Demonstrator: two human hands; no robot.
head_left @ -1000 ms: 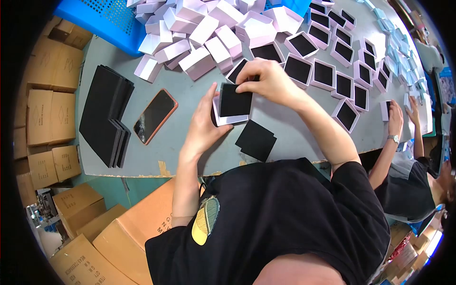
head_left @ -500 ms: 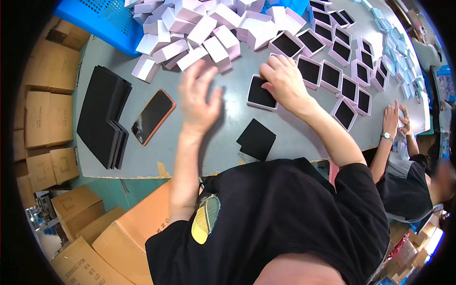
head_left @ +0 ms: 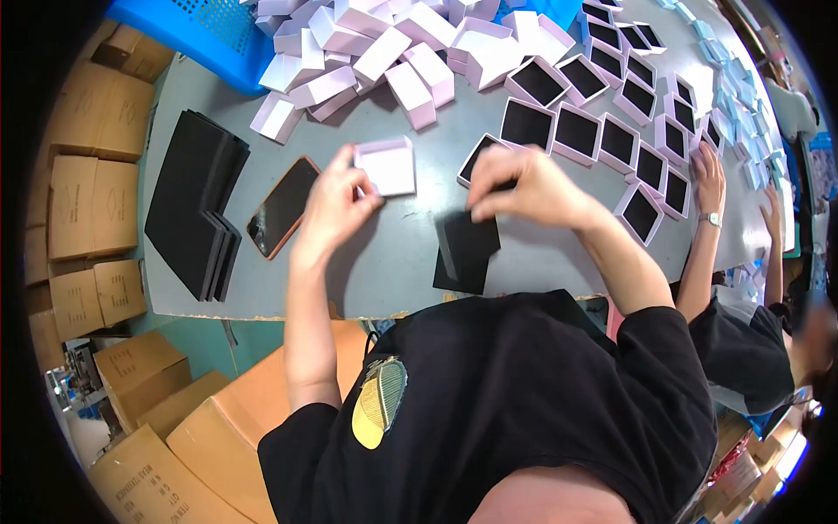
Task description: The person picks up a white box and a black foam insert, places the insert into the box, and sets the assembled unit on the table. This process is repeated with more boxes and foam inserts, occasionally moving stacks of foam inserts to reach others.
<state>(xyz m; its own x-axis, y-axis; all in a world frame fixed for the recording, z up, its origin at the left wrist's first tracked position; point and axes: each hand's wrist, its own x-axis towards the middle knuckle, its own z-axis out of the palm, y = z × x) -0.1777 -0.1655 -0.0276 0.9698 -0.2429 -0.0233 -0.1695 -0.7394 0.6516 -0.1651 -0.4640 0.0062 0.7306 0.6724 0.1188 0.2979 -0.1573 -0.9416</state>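
My left hand [head_left: 336, 199] grips the left side of a small white box [head_left: 388, 168], whose open top faces up and whose inside is bare. With fingers pinched together, my right hand [head_left: 531, 188] holds a black foam sheet [head_left: 469, 234], somewhat blurred, over another black sheet [head_left: 461, 269] on the table. Just behind my right hand lies a box with a black insert [head_left: 479, 158], partly covered by the fingers. A phone in an orange case [head_left: 281, 208] lies left of my left hand, beside a stack of black foam sheets [head_left: 188, 205].
Empty white boxes [head_left: 384, 54] are heaped at the back, beside a blue basket [head_left: 205, 39]. Several boxes with black inserts [head_left: 578, 133] stand at the right. A co-worker's hand [head_left: 710, 179] rests near them, by light-blue boxes [head_left: 738, 113]. Cartons [head_left: 98, 196] line the left.
My left hand now holds an empty white box, nearer the table's front. My right hand has left the filled box and taken hold of a black sheet. The co-worker's hands have moved apart.
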